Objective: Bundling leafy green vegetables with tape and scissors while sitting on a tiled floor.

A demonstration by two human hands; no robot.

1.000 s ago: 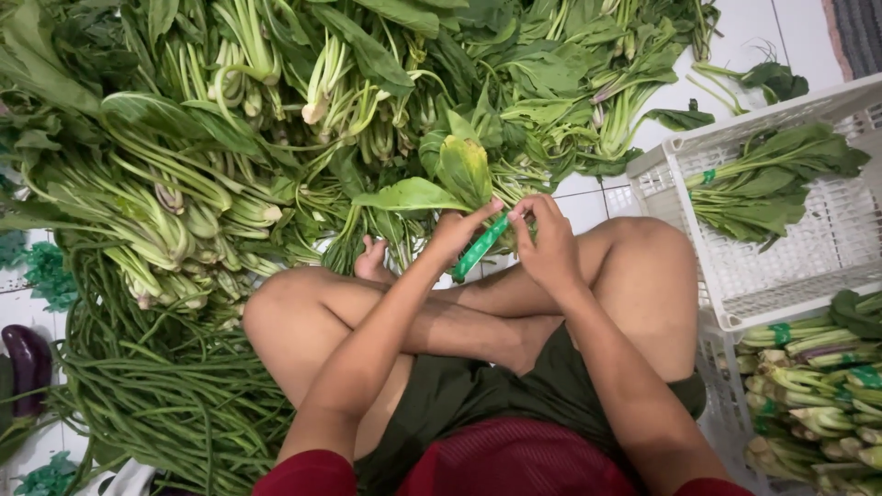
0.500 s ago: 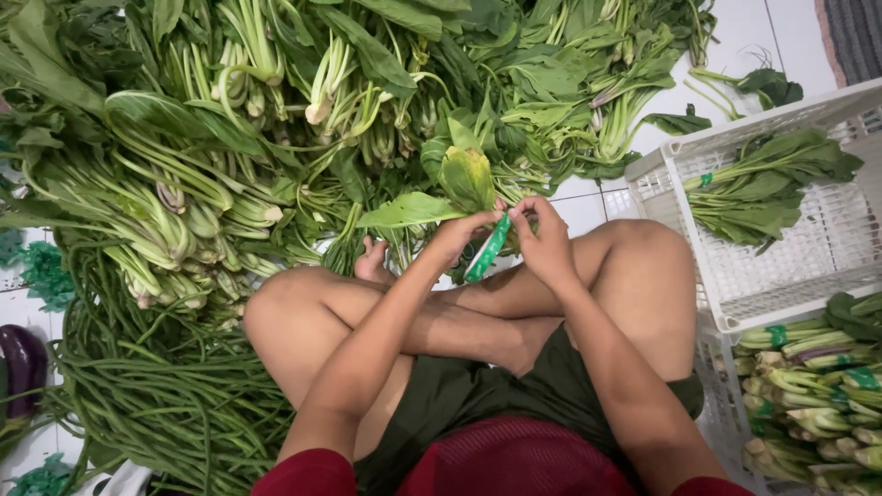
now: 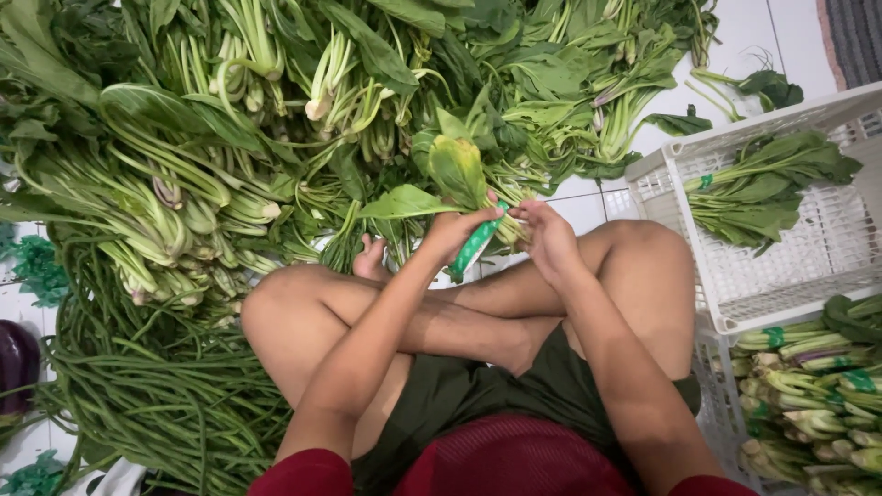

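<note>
Looks like a produce-sorting spot at a market stall or vegetable shop, set on a white tiled floor (image 3: 588,207). Heaps of loose leafy greens (image 3: 230,138) across the upper frame, long beans (image 3: 138,404) at lower left, tied bundles (image 3: 808,386) and a white plastic crate (image 3: 781,276) at right.

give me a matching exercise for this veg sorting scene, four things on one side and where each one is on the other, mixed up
Things:
1. green tape strip
2. white plastic crate
3. dark purple eggplant
4. long green beans

Places:
A. far left edge on the floor
B. between the left hand and right hand
C. heaped beside the left knee
D. right of the right knee, holding a tied leafy bundle

Pairs: 1-B, 2-D, 3-A, 4-C
</note>
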